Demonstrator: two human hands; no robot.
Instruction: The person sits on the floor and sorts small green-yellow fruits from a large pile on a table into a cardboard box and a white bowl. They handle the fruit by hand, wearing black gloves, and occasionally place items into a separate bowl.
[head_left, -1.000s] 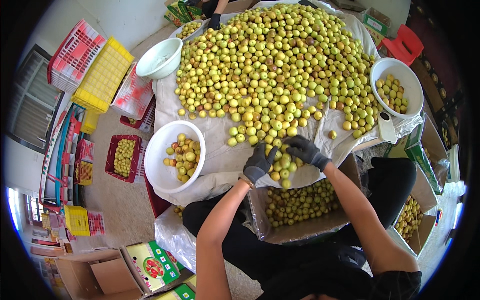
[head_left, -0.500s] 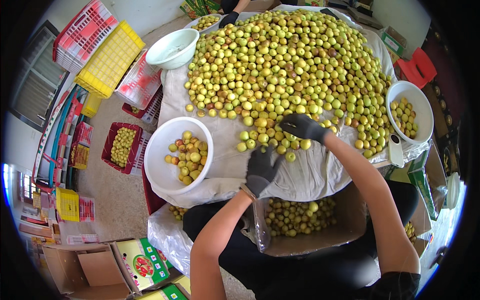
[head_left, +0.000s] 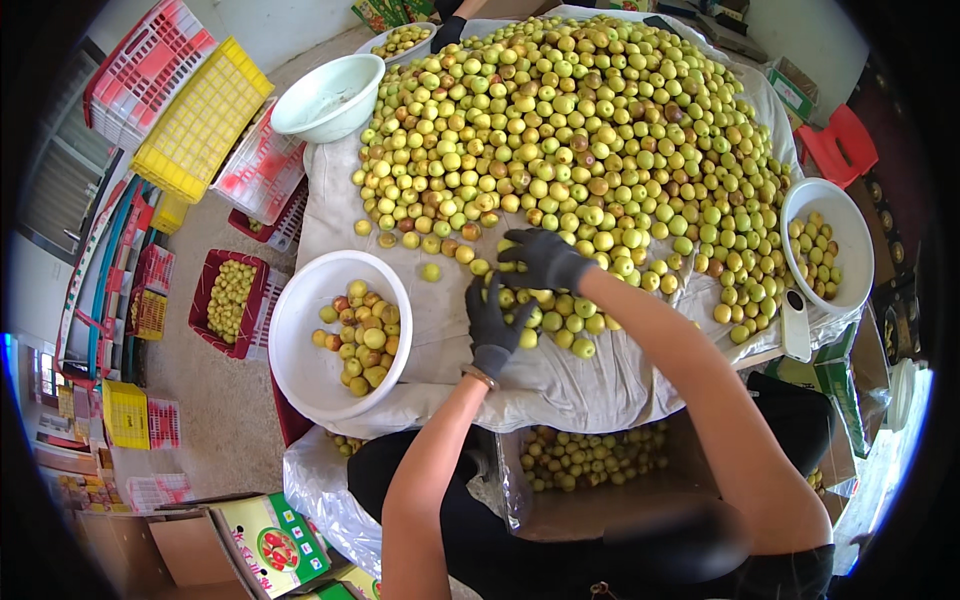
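Note:
My left hand point(head_left: 492, 322) in a dark grey glove has its fingers spread at the front edge of a heap of yellow-green jujube-like fruit point(head_left: 590, 130), touching several of them. My right hand point(head_left: 540, 262), gloved alike, lies just above and right of it, fingers apart and curved over fruit; what is under its fingertips is partly hidden. Several loose fruit point(head_left: 570, 325) lie beside both hands on the pale cloth point(head_left: 600, 385). A white basin point(head_left: 285, 330) of fruit is left of my left hand. Below the table edge, between my legs, a cardboard box point(head_left: 620, 510) holds more fruit.
A basin of fruit point(head_left: 795, 235) and white device point(head_left: 795, 335) sit at the right, a red chair point(head_left: 840, 150) behind. A pale basin point(head_left: 310, 110) is back left, stacked crates point(head_left: 190, 120) beyond. Another person's gloved hand point(head_left: 447, 35) is at the far edge. Cartons point(head_left: 270, 545) lie lower left.
Both my hands have moved up and away from the box onto the table's fruit, the right reaching further left. Fruit that was between my hands over the box edge is gone from there.

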